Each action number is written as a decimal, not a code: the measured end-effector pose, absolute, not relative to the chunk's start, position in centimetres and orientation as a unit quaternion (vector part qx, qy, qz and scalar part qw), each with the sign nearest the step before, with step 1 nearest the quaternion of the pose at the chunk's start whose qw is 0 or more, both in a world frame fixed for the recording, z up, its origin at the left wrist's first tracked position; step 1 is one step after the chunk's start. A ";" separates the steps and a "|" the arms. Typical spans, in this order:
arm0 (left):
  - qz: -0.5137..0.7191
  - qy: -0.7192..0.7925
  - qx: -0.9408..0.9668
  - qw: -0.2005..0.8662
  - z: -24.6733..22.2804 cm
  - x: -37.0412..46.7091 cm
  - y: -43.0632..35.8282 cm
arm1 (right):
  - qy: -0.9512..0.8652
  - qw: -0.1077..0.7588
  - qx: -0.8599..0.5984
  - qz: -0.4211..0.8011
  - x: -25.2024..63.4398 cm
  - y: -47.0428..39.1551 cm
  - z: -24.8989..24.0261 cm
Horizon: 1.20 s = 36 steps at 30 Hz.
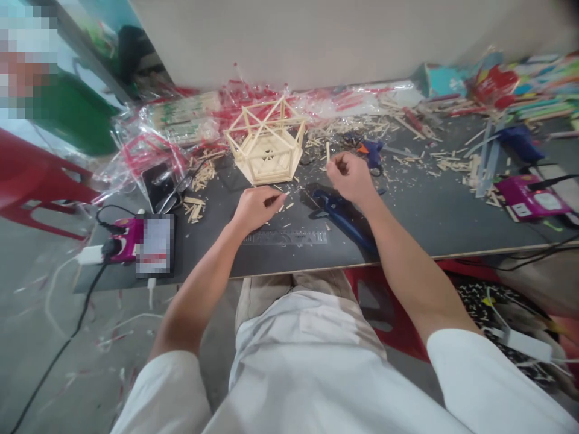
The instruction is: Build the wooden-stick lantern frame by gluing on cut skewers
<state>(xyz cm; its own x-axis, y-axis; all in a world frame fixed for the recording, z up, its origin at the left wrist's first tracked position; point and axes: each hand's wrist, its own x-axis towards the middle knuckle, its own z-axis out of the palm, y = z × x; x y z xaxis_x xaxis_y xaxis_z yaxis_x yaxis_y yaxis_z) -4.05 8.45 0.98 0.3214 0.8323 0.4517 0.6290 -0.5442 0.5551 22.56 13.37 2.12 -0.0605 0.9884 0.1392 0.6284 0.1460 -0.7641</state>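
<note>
My right hand (351, 175) is closed in a pinch around a short wooden stick (328, 153), which points upward. Fingers curled together, my left hand (259, 208) hovers low over the table just in front of a wooden stick frame (266, 147); what its fingertips hold, if anything, is too small to tell. The frame has a many-sided base, uprights and crossed sticks along its top. Below my right hand lies a blue-handled cutting tool (346, 222). A clear plastic ruler (289, 237) rests near the table's front edge.
Stick offcuts (194, 208) lie scattered over the dark table (420, 232). Behind my right hand is a blue glue gun (373, 154). A phone (154, 244) and a purple power strip (126, 240) sit left, another purple box (531, 198) right. Plastic wrappers (253, 99) line the back.
</note>
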 end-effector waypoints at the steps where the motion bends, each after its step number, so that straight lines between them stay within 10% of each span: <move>1: 0.368 0.456 0.797 0.146 1.0 -3.9 8.4 | -0.674 0.339 -0.590 0.288 22.4 13.3 2.1; 18: 0.400 0.443 0.752 0.279 3.3 0.4 10.7 | -0.673 0.421 -0.379 0.476 21.4 12.9 1.8; 36: 0.394 0.441 0.797 0.119 0.7 0.0 10.5 | -0.671 0.374 -0.336 0.545 21.7 13.0 1.3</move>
